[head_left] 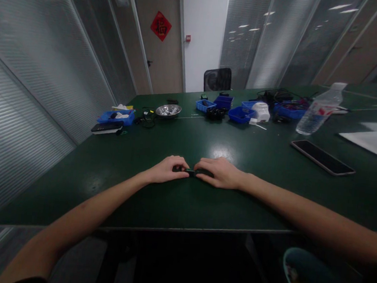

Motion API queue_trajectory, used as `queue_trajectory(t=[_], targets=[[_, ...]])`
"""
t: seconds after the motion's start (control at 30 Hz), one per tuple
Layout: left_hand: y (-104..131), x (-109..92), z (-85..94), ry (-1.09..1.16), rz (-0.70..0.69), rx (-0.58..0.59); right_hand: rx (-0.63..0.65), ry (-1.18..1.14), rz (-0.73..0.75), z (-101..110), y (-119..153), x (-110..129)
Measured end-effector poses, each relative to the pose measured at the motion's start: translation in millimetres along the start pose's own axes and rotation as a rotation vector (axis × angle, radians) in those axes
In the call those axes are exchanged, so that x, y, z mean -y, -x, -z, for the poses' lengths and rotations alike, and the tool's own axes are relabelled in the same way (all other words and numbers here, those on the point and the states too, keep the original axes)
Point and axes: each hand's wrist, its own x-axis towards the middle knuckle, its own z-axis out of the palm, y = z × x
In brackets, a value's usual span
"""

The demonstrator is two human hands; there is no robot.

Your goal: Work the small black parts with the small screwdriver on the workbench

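A small black elongated object [191, 173] lies on or just above the green table top, its kind too small and dark to make out. My left hand [166, 169] grips its left end between thumb and fingers. From the other side, my right hand [221, 172] has its thumb and fingers closed around the right end. Only the short middle part shows between the two hands; the ends are partly covered by my fingers.
To the right are a phone [322, 157], a clear plastic bottle [321, 109] and white paper [375, 141]. Farther back stand blue trays [241, 115], a metal bowl [168, 111] and a blue basket [129, 119]. Below the table edge is a teal bin [325, 279].
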Motion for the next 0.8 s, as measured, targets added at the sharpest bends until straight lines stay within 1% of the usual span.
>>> queue_trajectory(t=[0.13,0.27,0.33,0.43,0.57,0.67,0.73,0.8], targets=[[0.8,-1.0,-0.4,0.029,0.017,-0.015,-0.002,0.032,-0.014,0.8,0.9,-1.1],[0.3,-1.3,0.5,0.013,0.017,-0.03,-0.04,0.062,-0.053,3.1,0.5,-2.2],[0.2,-1.1,1.6,-0.011,0.034,-0.036,-0.063,0.063,-0.104,4.5,0.3,-3.8],[1.1,-0.5,3.7,-0.041,0.052,-0.044,-0.082,0.075,-0.239,5.2,1.0,-9.2],[3.5,0.1,8.1,-0.055,0.051,0.001,-0.07,0.165,-0.413,3.8,3.1,-22.7],[6.0,1.9,13.3,-0.09,0.052,0.027,-0.06,0.21,-0.454,2.6,4.5,-33.4],[8.1,4.9,17.0,-0.141,0.069,0.026,-0.049,0.179,-0.457,1.4,5.0,-38.7],[10.6,9.2,19.7,-0.217,0.113,0.036,-0.041,0.153,-0.468,-0.3,5.1,-41.6]])
